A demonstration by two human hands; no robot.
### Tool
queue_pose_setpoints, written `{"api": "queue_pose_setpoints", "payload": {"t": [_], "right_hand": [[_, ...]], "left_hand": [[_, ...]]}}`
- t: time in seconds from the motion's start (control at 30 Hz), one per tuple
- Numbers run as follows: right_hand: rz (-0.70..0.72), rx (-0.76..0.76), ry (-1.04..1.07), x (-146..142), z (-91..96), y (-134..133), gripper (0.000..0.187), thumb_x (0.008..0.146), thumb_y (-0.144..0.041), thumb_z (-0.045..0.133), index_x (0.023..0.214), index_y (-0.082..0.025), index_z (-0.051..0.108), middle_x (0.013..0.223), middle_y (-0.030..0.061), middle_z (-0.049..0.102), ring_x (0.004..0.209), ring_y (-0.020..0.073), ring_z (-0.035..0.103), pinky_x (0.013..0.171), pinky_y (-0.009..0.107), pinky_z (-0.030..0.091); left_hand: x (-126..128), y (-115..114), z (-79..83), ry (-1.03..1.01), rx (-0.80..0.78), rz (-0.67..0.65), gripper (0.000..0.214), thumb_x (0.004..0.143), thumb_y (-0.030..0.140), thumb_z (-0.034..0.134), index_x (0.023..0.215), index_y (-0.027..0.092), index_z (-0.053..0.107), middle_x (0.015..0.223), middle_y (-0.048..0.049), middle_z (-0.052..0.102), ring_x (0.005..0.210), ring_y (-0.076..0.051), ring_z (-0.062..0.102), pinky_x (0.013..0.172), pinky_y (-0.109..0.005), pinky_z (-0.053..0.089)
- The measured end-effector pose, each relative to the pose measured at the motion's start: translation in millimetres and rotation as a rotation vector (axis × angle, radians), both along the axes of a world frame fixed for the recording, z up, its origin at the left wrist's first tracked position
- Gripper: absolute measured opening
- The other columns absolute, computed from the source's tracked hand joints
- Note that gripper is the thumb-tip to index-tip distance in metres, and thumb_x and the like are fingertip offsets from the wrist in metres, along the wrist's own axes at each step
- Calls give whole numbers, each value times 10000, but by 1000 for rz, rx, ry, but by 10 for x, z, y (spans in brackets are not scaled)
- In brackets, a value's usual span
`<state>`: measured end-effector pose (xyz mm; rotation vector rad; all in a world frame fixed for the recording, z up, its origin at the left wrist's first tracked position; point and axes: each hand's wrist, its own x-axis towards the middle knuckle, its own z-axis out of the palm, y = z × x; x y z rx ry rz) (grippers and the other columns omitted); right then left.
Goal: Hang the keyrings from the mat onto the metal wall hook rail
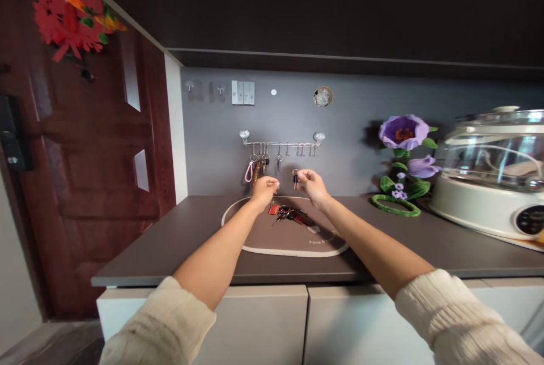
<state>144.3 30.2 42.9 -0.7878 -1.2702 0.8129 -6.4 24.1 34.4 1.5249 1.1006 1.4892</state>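
My right hand (313, 186) pinches the ring of a small bunch of keys (296, 179), dark-headed, which dangles in front of the grey back panel. Left of it, my left hand (265, 190) is closed, thumb and fingertips together; whatever they hold, if anything, is too small to make out. Just beyond both hands runs a clear hook rail (283, 144). From its left part hang several keys and a pink loop strap (249, 172), with a single key (279, 161) nearer the middle. Below my hands a pile of keys (291, 215), with red and black pieces, lies on a brown mat (272, 240).
Purple artificial flowers (403, 132) stand on the counter (382, 246) at right, beside a white appliance with a clear top (484, 195). A shelf (331, 19) overhangs the counter. A dark red door (97, 183) is on the left. Light switches (243, 93) sit above the rail.
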Motion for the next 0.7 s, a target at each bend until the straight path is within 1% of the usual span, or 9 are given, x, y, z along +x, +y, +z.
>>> {"api": "queue_pose_setpoints", "payload": {"t": [0.1,0.2,0.33,0.47,0.7], "right_hand": [[-37,-46,45,-29,205,91,145,683,-268,605,708,-168,503,659,-33,498,571,67,472,572,239,478],[-94,-72,78,-83,406,209,49,749,-176,521,716,-166,486,646,-35,503,536,60,488,547,238,494],[-161,-112,118,-172,583,367,124,791,-92,438,691,-157,472,566,-43,487,470,46,470,540,237,509],[-210,-160,128,-240,658,507,162,800,-78,435,660,-153,465,504,-50,466,440,43,460,531,239,517],[-294,-221,132,-295,686,661,133,783,-102,495,660,-146,471,503,-48,470,432,43,481,482,223,518]], "left_hand": [[-7,5,-12,38,-34,-4,56,706,103,540,703,112,595,635,-15,599,499,-53,481,546,-193,399],[-15,18,-21,42,-63,-9,54,708,105,540,690,110,591,623,-15,601,480,-50,477,537,-192,402],[-23,31,-26,53,-80,-21,64,699,82,532,675,110,584,615,-12,598,460,-43,471,517,-183,401],[-20,23,-16,51,-97,-14,95,687,48,511,658,110,577,602,-5,587,443,-38,460,501,-180,397],[-25,20,-16,67,-116,-1,105,669,35,508,653,116,573,570,10,551,448,-38,456,470,-163,371]]}}
